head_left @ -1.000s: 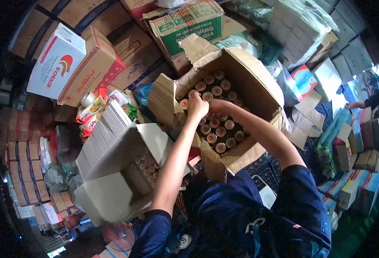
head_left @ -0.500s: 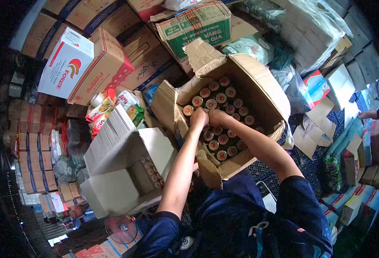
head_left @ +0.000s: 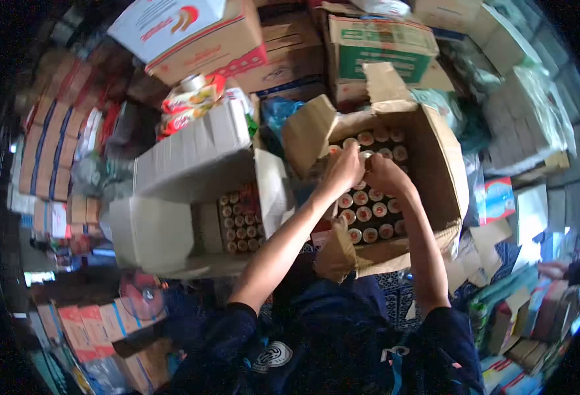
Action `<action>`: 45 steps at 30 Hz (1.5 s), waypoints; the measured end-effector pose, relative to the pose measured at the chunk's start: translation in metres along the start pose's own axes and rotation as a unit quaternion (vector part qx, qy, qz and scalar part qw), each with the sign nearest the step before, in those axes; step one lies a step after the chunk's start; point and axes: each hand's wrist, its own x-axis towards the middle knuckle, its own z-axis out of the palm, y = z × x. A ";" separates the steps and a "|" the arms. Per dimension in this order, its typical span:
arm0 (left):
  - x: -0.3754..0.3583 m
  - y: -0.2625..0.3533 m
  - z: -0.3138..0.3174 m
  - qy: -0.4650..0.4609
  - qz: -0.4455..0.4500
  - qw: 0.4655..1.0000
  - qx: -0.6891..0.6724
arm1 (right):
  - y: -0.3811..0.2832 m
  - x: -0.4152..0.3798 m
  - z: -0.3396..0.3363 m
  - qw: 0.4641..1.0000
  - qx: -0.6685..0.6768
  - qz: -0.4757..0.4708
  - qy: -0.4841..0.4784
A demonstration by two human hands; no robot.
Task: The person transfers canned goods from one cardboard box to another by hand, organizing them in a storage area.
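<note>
An open brown cardboard box (head_left: pixel 442 151) in front of me holds several upright cylindrical items with pale round tops (head_left: pixel 363 213), each with a red mark. My left hand (head_left: pixel 348 168) is closed over the box's left part, its fingers around something at the top of one item. Beside it, almost touching, my right hand (head_left: pixel 387 174) is closed too, and a pale round top shows between the hands. What exactly the fingertips grip is blurred. To the left stands an open white-flapped box (head_left: pixel 201 164) with several similar round-topped items (head_left: pixel 240 234) in its right part.
Behind are a green and brown box (head_left: pixel 383 56), a Sumer-type carton (head_left: pixel 204 59) and colourful packets (head_left: pixel 191 105). Plastic-wrapped white stacks (head_left: pixel 527 112) stand at the right. A red fan (head_left: pixel 143 296) is at lower left. Another person's hand (head_left: pixel 553 268) shows at the far right.
The view has turned, so both boxes appear more level and more of the left box's contents shows. Both hands have risen slightly from the items, with a pale top now visible between them.
</note>
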 end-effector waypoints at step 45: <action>-0.224 -0.603 -0.168 -0.016 -0.438 0.899 -0.011 | -0.280 0.259 0.509 0.939 0.230 -0.024 -0.255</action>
